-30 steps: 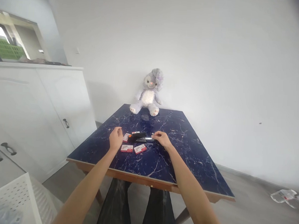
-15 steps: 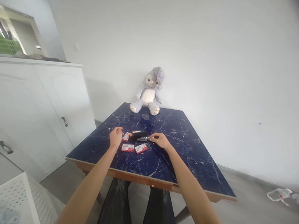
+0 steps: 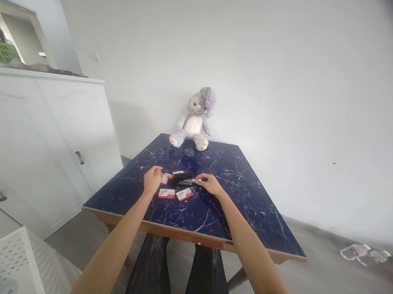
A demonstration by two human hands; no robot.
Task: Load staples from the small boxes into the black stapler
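Note:
A black stapler point(image 3: 181, 178) with an orange tip at its left end lies in the middle of the table. At its right end, my right hand point(image 3: 208, 183) pinches a thin silver metal part of it between thumb and fingers. My left hand point(image 3: 152, 180) rests left of the stapler, fingers loosely bent with a gap to the thumb, and nothing visible in it. Beside those fingers lies a small red-and-white box point(image 3: 165, 179). Two similar boxes, one left point(image 3: 166, 193) and one right point(image 3: 184, 194), lie in front of the stapler. Another box point(image 3: 178, 173) is partly hidden behind it.
The dark blue marbled table point(image 3: 246, 211) stands against a white wall. A plush toy point(image 3: 194, 122) sits at its back edge, with a dark item point(image 3: 188, 152) before it. White cabinets point(image 3: 52, 135) and a white perforated basket point(image 3: 29, 261) are left; clear plastic bottles point(image 3: 355, 252) lie right.
The view has shifted slightly. My right hand stays pinched at the stapler's right end, and my left hand stays by the box. The boxes keep their places.

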